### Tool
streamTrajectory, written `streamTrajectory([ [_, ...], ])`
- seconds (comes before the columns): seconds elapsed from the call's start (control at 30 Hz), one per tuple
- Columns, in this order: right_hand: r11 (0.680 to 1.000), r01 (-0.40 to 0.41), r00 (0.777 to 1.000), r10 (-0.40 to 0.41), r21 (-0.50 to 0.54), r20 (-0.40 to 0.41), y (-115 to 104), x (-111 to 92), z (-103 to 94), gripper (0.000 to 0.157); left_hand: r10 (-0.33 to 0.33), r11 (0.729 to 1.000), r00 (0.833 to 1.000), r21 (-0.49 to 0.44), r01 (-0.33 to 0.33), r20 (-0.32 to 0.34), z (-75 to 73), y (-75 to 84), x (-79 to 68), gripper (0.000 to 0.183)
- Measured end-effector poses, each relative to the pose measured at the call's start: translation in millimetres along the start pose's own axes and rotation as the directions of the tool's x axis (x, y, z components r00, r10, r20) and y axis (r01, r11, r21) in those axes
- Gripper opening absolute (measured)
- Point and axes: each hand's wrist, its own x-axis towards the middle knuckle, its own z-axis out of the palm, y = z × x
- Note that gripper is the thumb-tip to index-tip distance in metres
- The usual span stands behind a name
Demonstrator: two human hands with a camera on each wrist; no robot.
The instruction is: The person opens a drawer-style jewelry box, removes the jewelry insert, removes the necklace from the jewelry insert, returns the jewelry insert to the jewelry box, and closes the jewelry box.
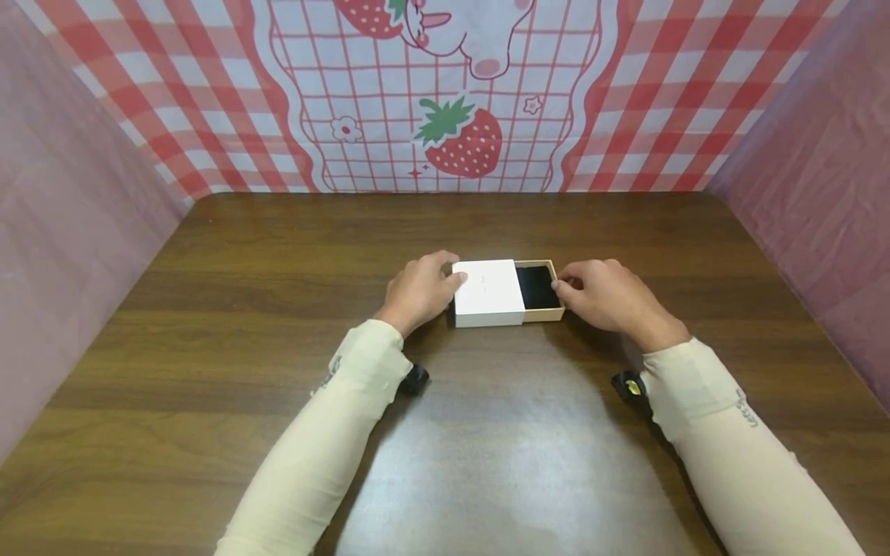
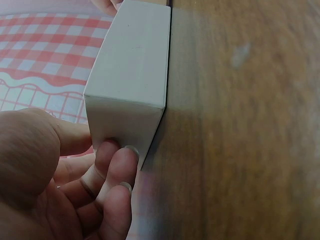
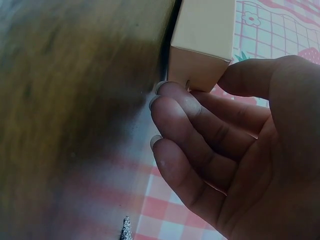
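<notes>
A small white sliding box stands on the table, its tan inner drawer pulled partly out to the right of the white sleeve. Something black fills the part of the drawer that shows. My left hand holds the sleeve's left end, thumb at its top edge; in the left wrist view, curled fingers press the end face. At the opposite end, my right hand pinches the drawer's end wall between thumb and fingers. The right wrist view shows a fingertip by a small slit in that wall.
The brown wood table extends on all sides of the box. A red-and-white checked cloth with strawberries hangs along its back edge. Pink cloth hangs at the left and right. Dark camera mounts sit at both wrists.
</notes>
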Motion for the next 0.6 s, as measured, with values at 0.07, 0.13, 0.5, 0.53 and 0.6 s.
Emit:
streamTrajectory([
  [0.07, 1.000, 0.000, 1.000, 0.000, -0.003, -0.001, 0.1, -0.1, 0.2, 0.032, -0.001, 1.000, 1.000, -0.001, 0.001, 0.001, 0.4, -0.1, 0.0, 0.044],
  [0.13, 1.000, 0.004, 1.000, -0.004, -0.007, -0.005, -0.4, -0.1, 0.3, 0.032, -0.001, 1.000, 1.000, -0.003, 0.001, 0.001, 0.8, -0.2, 0.2, 0.044],
  [0.5, 1.000, 0.013, 1.000, -0.013, -0.001, 0.002, -2.1, -0.1, 1.2, 0.031, -0.003, 1.000, 1.000, -0.006, 0.003, 0.001, -0.1, 0.5, 0.0, 0.045],
  [0.53, 1.000, 0.015, 1.000, -0.015, 0.002, 0.004, -2.5, -0.4, 1.1, 0.031, -0.002, 1.000, 1.000, -0.004, 0.002, 0.001, -0.1, 0.5, 0.0, 0.045],
  [0.6, 1.000, 0.017, 1.000, -0.017, 0.009, 0.010, -2.9, -0.6, 1.3, 0.032, -0.004, 1.000, 1.000, -0.003, 0.004, 0.001, 0.2, 0.5, -0.2, 0.044],
])
